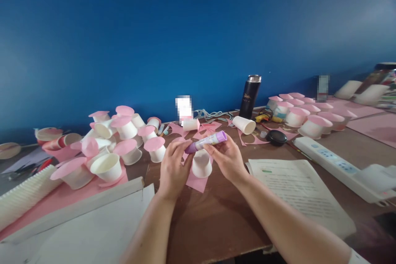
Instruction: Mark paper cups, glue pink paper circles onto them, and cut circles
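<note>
A purple and white glue stick (208,141) is held level between both hands above the brown table. My left hand (173,166) pinches its darker purple end. My right hand (228,157) grips the white body, with the lilac cap poking out past the fingers. Just below the stick a small white paper cup (201,164) stands upside down on a pink paper piece (196,181), between the two hands.
Many white cups with pink paper discs are piled at the left (108,148) and grouped at the back right (305,117). A black flask (250,97), a cup lying on its side (244,125), a black lid (276,137), a power strip (335,164), printed sheets (297,192) and a cup stack (21,198) are around.
</note>
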{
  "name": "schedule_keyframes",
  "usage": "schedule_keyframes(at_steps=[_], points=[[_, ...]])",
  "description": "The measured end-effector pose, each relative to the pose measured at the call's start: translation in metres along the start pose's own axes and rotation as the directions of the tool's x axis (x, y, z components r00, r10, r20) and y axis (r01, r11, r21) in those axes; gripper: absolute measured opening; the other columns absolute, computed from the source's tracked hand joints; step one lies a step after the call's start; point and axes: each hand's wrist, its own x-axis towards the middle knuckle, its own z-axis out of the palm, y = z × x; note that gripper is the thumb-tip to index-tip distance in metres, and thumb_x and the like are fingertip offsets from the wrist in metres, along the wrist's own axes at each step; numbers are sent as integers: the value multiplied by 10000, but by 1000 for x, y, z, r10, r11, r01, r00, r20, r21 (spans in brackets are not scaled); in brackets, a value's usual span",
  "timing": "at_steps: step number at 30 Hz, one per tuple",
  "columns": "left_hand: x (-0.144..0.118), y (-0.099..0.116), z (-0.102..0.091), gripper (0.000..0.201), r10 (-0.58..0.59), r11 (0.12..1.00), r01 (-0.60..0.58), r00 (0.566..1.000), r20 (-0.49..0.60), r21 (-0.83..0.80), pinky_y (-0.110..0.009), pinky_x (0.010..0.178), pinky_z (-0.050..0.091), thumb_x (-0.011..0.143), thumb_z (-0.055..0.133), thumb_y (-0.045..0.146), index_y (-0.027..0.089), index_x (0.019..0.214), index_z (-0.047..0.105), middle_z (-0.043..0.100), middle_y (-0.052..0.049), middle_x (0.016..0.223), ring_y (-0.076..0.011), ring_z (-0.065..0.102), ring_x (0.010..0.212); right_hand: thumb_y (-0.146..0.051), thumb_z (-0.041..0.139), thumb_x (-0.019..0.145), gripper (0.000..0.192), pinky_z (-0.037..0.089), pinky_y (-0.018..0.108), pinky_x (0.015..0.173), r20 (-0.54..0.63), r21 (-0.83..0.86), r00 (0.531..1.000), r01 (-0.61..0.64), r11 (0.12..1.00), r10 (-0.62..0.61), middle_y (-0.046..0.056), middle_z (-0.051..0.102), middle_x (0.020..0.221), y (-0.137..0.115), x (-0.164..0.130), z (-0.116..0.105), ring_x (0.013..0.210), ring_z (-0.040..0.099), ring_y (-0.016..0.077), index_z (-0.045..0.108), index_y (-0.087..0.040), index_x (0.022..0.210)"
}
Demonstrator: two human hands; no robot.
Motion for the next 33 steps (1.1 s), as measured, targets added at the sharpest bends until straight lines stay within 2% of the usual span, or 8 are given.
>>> schedule_keyframes(at_steps=[12,16,20,26,33], points=[[-1,-1,0,243,23,1000,-22,1000,19,-20,-367,925,484,888,538,240,232,1123,597,615,-77,1116,-216,559,1089,-317,747,742,237,527,305,761,-10,-14,1000,-1,1000,1,0,681,896,0,-2,2,836,649,171,630,-251,937],[-2,-1,0,252,11,1000,-10,1000,27,-23,-379,926,488,885,541,247,238,1131,595,621,-76,1115,-219,566,1078,-342,749,734,254,525,316,776,8,15,1000,-28,999,28,6,682,914,3,0,1,844,645,173,624,-246,934],[-3,-1,0,243,29,999,-29,1000,-11,-19,-365,921,491,884,551,260,229,1120,602,626,-73,1102,-209,578,1055,-347,750,733,254,517,306,762,30,44,998,-55,998,53,-3,671,884,5,2,0,816,634,159,608,-243,917],[-4,-2,0,233,66,998,-66,997,-25,6,-358,897,502,893,528,251,219,1112,600,630,-79,1060,-206,590,1020,-333,757,725,253,516,298,707,31,-25,996,-79,997,80,-5,673,840,2,1,1,776,631,163,597,-239,896],[-7,-1,-1,255,108,994,-106,992,-62,25,-366,895,496,899,520,245,231,1148,573,617,-74,1034,-204,585,1004,-335,753,734,258,528,316,716,47,-44,996,-72,996,74,7,678,858,0,-3,3,791,645,176,583,-233,899]])
